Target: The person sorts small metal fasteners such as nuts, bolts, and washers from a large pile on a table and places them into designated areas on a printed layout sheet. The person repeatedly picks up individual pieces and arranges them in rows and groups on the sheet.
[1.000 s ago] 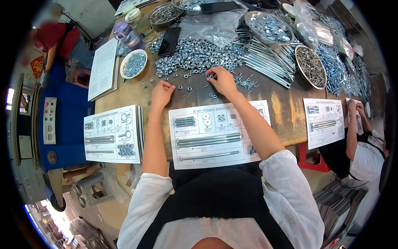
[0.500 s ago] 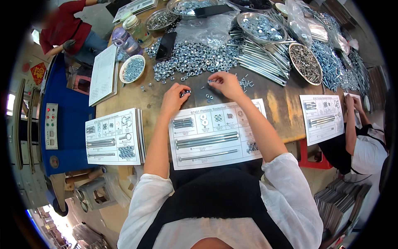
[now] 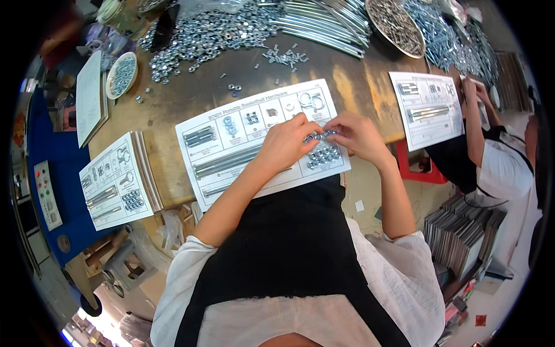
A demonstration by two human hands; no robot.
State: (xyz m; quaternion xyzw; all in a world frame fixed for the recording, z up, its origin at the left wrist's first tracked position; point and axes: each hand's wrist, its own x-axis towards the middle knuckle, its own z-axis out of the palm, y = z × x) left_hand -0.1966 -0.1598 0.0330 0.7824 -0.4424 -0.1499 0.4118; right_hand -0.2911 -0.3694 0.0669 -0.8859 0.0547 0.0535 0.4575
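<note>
A printed white hardware sheet lies at the table's front edge, carrying pictures of bolts, washers, rods and nuts. My left hand reaches across its lower right part, fingers closed on small metal nuts. From the right, my right hand meets it, thumb and fingertips pinching the same short row of nuts. The row sits just above the printed nut picture; my fingers partly hide it, so whether the nuts touch the sheet is unclear. Two loose nuts lie beyond the sheet.
A large nut pile covers the far left, with small screws before long metal rods. A bowl of small parts stands left; a bowl of fasteners stands far right. Beside me, another person's hands work near another sheet.
Both hands have come back from the tabletop near the nut pile to the sheet's lower right and now meet there. The head view has shifted, and the sheet sits tilted in it.
</note>
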